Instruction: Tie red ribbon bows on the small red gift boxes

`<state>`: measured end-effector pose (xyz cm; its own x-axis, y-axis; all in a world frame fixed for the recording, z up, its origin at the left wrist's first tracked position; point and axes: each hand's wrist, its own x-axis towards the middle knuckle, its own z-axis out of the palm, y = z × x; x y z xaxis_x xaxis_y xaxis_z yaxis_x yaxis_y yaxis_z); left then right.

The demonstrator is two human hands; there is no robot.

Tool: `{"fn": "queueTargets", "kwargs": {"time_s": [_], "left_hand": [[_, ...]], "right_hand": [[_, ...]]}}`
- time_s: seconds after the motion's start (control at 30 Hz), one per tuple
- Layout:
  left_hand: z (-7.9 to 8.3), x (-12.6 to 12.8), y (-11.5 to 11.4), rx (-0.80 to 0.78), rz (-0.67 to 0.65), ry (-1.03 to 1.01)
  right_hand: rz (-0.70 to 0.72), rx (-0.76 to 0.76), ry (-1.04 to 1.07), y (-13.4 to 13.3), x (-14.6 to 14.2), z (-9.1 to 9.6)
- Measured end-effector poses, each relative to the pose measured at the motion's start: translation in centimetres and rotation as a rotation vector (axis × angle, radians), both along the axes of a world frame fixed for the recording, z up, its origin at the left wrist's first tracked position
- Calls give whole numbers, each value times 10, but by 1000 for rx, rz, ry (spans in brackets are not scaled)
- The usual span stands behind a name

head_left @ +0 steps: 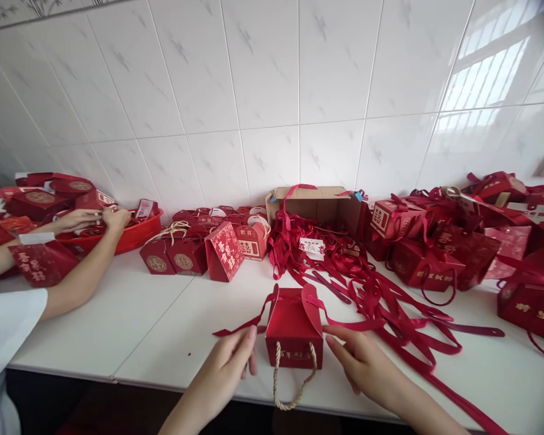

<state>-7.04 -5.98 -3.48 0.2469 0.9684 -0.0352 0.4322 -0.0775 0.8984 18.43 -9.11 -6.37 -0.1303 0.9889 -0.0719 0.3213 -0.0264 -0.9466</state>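
A small red gift box (294,347) stands upright before me near the table's front edge. Twisted cord forms a beige handle (294,399) that hangs down its front. Red ribbon runs through the box's two raised, rounded side flaps, its ends trailing left and right. At the left side is my left hand (233,362), fingers apart, close to the box and the ribbon (249,323). On the opposite side my right hand (362,359) has its index finger stretched toward the box wall, thumb apart. Whether either hand touches the box is hard to tell.
Loose red ribbons (399,314) spill from an open cardboard box (317,196) across the table (158,326). Finished-looking red boxes (174,257) stand at the back. More boxes (428,263) pile up at right. Left, another person's arms (84,284) work over a red basin (138,235).
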Motion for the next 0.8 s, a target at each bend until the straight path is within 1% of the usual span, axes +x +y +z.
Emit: {"fn": "queueTargets", "kwargs": {"time_s": [0.03,0.1,0.17,0.2,0.23,0.3,0.4,0.47,0.53,0.6,0.8], "left_hand": [[0,6,1,-33,4,-47],[-1,16,7,-56,98,-178],[-1,23,17,-29,221,-357],[1,26,22,-15,257,-463],[3,28,27,-9,264,-580],[9,33,33,-30,221,-833],[19,36,36,-143,157,-1168],[21,35,35,-231,141,-1314],[20,34,35,-287,128,-1402],[18,32,34,-304,126,-1460],[6,31,32,-357,161,-1592]], "right_hand": [[3,-23,19,0,0,-1],[-60,-57,105,1,-2,-1],[-215,-27,269,6,-4,1],[-288,11,381,9,-6,3],[-342,51,510,12,-7,5],[-377,91,795,19,-10,11],[-383,37,1181,28,-13,19],[-413,-15,1331,32,-15,23],[-444,-45,1394,34,-16,23],[-481,-56,1404,33,-17,21],[-551,-122,1426,25,-16,5]]}}
